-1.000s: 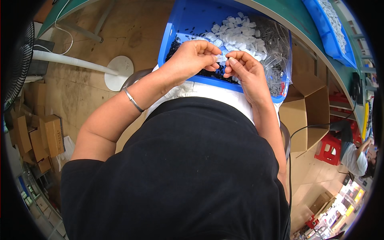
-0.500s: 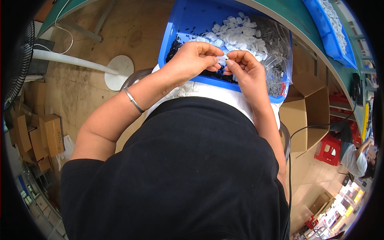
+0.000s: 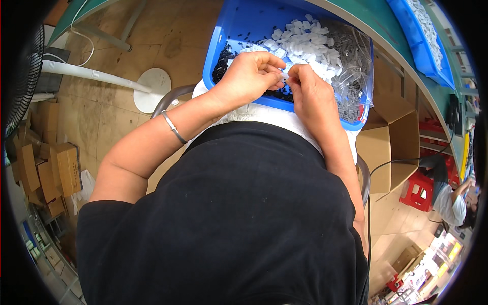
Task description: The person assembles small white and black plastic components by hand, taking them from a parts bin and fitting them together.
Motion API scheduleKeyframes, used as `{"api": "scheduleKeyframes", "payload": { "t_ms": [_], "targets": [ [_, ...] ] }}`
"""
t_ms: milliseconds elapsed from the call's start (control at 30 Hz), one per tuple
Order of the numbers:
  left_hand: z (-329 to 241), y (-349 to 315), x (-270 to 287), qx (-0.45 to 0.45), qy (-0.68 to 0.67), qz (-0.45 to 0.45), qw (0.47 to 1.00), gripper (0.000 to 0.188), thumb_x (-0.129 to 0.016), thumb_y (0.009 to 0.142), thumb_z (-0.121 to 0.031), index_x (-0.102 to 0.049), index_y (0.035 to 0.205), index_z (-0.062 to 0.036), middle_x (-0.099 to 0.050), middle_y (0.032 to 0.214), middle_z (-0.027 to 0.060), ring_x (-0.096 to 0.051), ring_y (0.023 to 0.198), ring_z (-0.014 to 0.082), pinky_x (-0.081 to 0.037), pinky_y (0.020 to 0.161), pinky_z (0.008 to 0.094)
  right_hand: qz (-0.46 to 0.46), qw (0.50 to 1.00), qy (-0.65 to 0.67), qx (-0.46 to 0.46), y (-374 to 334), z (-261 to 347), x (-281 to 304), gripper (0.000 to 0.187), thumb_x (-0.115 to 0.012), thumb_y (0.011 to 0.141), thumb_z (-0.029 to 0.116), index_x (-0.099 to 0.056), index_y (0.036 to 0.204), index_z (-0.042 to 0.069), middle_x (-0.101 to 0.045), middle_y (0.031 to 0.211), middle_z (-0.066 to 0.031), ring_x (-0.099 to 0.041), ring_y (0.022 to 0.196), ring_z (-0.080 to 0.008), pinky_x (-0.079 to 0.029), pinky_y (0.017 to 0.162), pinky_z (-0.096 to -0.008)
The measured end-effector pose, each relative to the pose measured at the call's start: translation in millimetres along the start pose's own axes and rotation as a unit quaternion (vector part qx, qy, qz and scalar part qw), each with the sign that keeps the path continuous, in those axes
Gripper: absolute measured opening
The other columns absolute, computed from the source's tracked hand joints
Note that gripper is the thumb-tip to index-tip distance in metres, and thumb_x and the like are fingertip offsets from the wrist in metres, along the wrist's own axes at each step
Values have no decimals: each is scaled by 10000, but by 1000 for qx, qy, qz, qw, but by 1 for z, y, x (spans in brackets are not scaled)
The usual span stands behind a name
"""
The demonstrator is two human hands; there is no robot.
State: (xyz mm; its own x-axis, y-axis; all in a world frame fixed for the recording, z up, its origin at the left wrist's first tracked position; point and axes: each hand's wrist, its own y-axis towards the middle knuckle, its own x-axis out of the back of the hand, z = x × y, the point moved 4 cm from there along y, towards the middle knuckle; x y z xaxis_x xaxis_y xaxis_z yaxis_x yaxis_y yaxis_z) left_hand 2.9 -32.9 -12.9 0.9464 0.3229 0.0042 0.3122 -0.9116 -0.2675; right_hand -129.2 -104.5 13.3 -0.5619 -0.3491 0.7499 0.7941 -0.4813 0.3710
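Over the near side of a blue plastic tray (image 3: 209,61), my two hands meet fingertip to fingertip. Between them is a small white plastic piece (image 3: 284,77), pinched by my left hand (image 3: 249,76). My right hand (image 3: 312,94) is closed at the same piece, its thumb and forefinger pressed together; what else they hold is hidden. Beyond the hands lies a heap of white translucent plastic pieces (image 3: 310,46). Tiny black parts (image 3: 222,63) are strewn at the tray's left, and dark grey parts (image 3: 348,96) lie with a clear plastic bag at its right.
A green table (image 3: 378,25) curves around behind the tray, bearing another blue bin (image 3: 427,46). A cardboard box (image 3: 389,147) stands open at the right. To the left are a fan's white base (image 3: 152,90) and stacked cartons (image 3: 66,168). A person (image 3: 450,203) sits far right.
My right hand has turned so its back faces up more, and its fingers have closed in against the white piece. My left hand has barely moved.
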Motion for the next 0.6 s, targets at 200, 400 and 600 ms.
{"api": "scheduleKeyframes", "payload": {
  "t_ms": [200, 400, 600],
  "targets": [
    [4, 1, -2, -54, 45, 12, 997, 219, -587, 912, -24, -610, 1120, 40, -684, 963, 93, -666, 881, 128, -552, 813, 256, 13, 999, -30, 24, 1, 0, -1, 144, -605, 835, -7, -501, 928, 28, -640, 802, -157, -649, 745, -339, -513, 647, -419],
    [2, 0, -3, -75, 63, 29, 995, 189, -569, 919, -15, -606, 1094, 48, -665, 988, 93, -662, 886, 135, -554, 809, 264, 25, 984, 129, -119, -1, -16, -3, 200, -663, 815, -9, -502, 930, 17, -659, 815, -165, -674, 769, -311, -528, 678, -371],
    [-3, -4, -8, -56, 50, 51, 996, 176, -564, 920, -9, -592, 1082, 54, -653, 974, 88, -660, 878, 148, -552, 809, 275, 52, 953, 224, -200, -6, -23, -2, 195, -670, 824, -3, -518, 947, 4, -657, 793, -125, -666, 735, -196, -524, 671, -306]
  ]
}}
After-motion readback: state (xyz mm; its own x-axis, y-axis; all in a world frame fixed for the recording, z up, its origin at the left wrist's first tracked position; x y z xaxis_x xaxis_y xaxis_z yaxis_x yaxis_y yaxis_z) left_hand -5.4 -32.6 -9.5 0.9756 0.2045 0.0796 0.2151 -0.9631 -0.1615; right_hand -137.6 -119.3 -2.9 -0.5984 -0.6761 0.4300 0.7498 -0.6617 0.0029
